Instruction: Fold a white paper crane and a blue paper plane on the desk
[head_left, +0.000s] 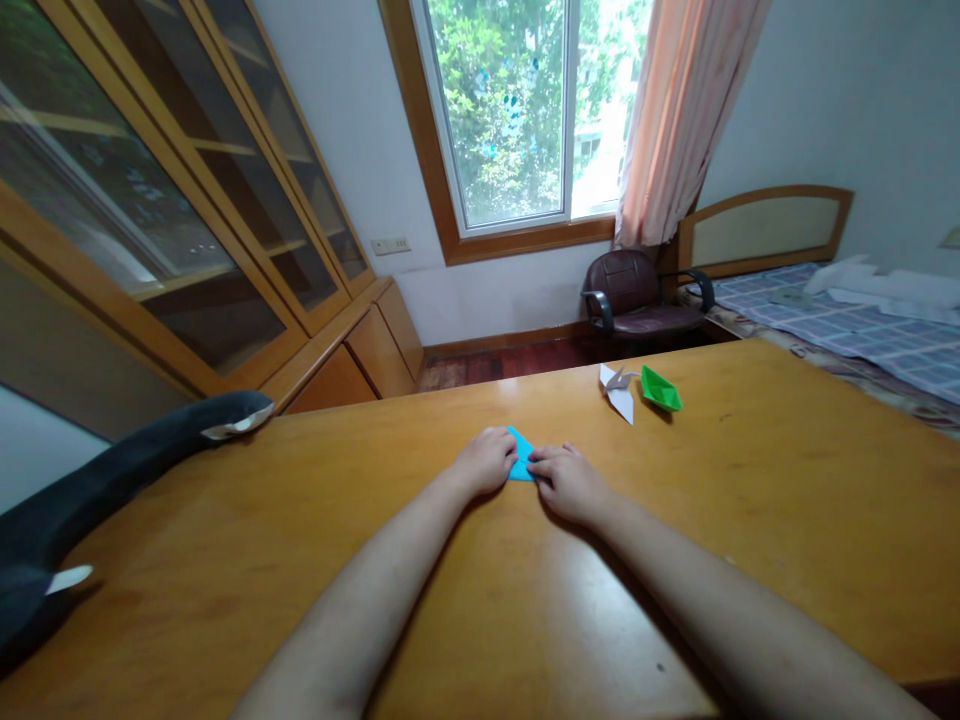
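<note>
Left hand [486,461] and right hand [568,481] both press the blue paper [521,461] flat on the tabletop [465,600], seemingly pinching its edges; crease firmly, corners aligned.

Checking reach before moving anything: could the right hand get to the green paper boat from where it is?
Probably yes: bare tabletop lies between the right hand and the green paper boat; the white paper crane sits beside it, not across.

Desk [787,500]: bare wood right of hands, open passage.
Far right: white paper crane [619,392] and green paper boat [661,389], just beside each other.
Left edge: dark plush toy [112,470] lies along it.
Near centre: forearms occupy it.
</note>
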